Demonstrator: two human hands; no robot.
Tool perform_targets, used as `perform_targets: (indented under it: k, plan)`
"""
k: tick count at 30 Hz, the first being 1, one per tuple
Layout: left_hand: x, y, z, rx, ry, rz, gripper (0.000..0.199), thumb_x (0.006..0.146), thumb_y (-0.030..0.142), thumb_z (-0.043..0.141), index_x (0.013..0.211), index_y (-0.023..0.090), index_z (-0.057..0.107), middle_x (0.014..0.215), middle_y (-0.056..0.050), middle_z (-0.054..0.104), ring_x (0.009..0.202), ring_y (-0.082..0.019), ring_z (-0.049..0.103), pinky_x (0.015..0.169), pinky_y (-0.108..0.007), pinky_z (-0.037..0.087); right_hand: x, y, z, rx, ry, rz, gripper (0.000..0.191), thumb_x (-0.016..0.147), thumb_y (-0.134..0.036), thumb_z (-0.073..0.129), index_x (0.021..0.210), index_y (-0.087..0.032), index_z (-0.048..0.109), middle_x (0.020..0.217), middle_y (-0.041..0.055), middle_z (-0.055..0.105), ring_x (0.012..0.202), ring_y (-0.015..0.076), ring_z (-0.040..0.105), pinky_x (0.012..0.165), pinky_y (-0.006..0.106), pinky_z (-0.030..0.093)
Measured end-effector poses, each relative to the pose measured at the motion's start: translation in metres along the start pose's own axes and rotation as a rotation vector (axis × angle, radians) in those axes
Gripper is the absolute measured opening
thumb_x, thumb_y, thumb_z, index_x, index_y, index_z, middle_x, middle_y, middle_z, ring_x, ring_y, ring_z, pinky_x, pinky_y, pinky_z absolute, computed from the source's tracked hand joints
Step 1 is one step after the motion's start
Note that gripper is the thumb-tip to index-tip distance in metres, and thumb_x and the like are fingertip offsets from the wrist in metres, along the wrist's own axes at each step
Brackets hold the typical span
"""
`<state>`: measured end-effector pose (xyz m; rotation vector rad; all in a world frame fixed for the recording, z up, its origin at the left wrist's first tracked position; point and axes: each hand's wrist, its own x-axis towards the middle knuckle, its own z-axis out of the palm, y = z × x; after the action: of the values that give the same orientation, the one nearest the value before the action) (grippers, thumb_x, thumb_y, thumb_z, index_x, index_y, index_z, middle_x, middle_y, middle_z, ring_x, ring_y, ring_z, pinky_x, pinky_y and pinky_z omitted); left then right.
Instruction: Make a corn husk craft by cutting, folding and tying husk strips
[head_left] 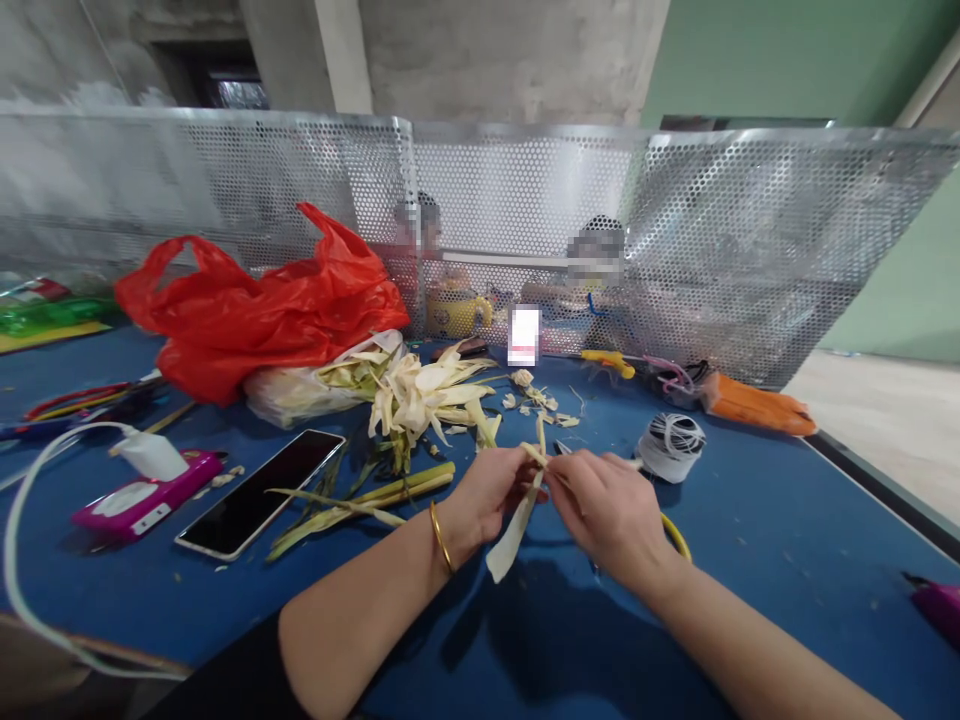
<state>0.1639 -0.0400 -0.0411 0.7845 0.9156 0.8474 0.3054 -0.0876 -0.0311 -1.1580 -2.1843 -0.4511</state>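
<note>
Pale strips of husk point(516, 535) cross between my two hands above the blue table point(757, 560). My left hand point(491, 492), with a gold bangle at the wrist, has its fingers closed on the husk strips. Close beside it on the right, my right hand point(606, 508) pinches the same strips where they cross. One broad strip hangs down between the hands, and a thin end points up. Behind my left hand lies a pile of pale husks point(424, 390), and green-yellow stalks point(375, 500) lie to its left.
A black phone point(262, 492) and a purple power strip point(146, 500) with a white cable are at left. A red plastic bag point(277, 310) stands behind. White string point(670, 450) and an orange pouch point(757, 402) are at right. People sit beyond a perforated metal screen point(517, 180).
</note>
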Motion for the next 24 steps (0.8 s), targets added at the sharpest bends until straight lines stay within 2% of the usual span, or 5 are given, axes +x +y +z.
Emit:
perform_targets:
  k: [4,13,18,21,24]
  plan:
    - [0.003,0.003,-0.002,-0.166,0.04,-0.056,0.009,0.07,0.021,0.06,0.066,0.014,0.065,0.053,0.002,0.057,0.044,-0.007,0.047,0.043,-0.017,0.035,-0.005,0.001,0.012,-0.154,-0.064,-0.168,0.019,0.093,-0.011,0.04,0.096,-0.015,0.059,0.08,0.0066,0.066,0.068,0.0178,0.057,0.065,0.033,0.032]
    - [0.009,0.009,-0.008,-0.323,0.092,-0.094,0.014,0.076,0.017,0.054,0.08,0.013,0.067,0.062,0.0,0.063,0.041,-0.006,0.048,0.042,-0.017,0.04,-0.005,0.004,0.02,-0.19,-0.142,-0.106,0.025,0.094,-0.015,0.039,0.076,-0.018,0.056,0.063,0.0021,0.058,0.058,0.0173,0.051,0.063,0.034,0.031]
    - [0.011,0.002,-0.004,-0.304,0.096,0.044,0.012,0.072,0.016,0.056,0.075,0.012,0.067,0.058,-0.001,0.061,0.048,-0.009,0.053,0.05,-0.02,0.044,0.0,-0.001,0.005,-0.163,-0.082,-0.227,0.025,0.093,-0.019,0.044,0.114,-0.013,0.056,0.095,0.01,0.064,0.087,0.0221,0.056,0.082,0.038,0.04]
    - [0.008,-0.002,0.001,-0.251,0.069,0.102,0.008,0.068,0.019,0.062,0.066,0.013,0.066,0.058,-0.002,0.061,0.057,-0.012,0.057,0.054,-0.02,0.044,0.001,-0.002,0.005,-0.187,-0.148,-0.382,0.022,0.093,-0.013,0.044,0.108,-0.016,0.06,0.098,0.0084,0.063,0.094,0.022,0.055,0.09,0.039,0.04]
    - [0.004,-0.005,0.005,-0.212,0.033,0.162,0.01,0.065,0.023,0.066,0.062,0.014,0.065,0.058,-0.002,0.061,0.059,-0.012,0.057,0.055,-0.02,0.043,0.001,0.0,0.009,-0.231,-0.174,-0.398,0.015,0.091,-0.014,0.049,0.096,-0.016,0.063,0.094,0.0068,0.063,0.091,0.0219,0.055,0.089,0.038,0.041]
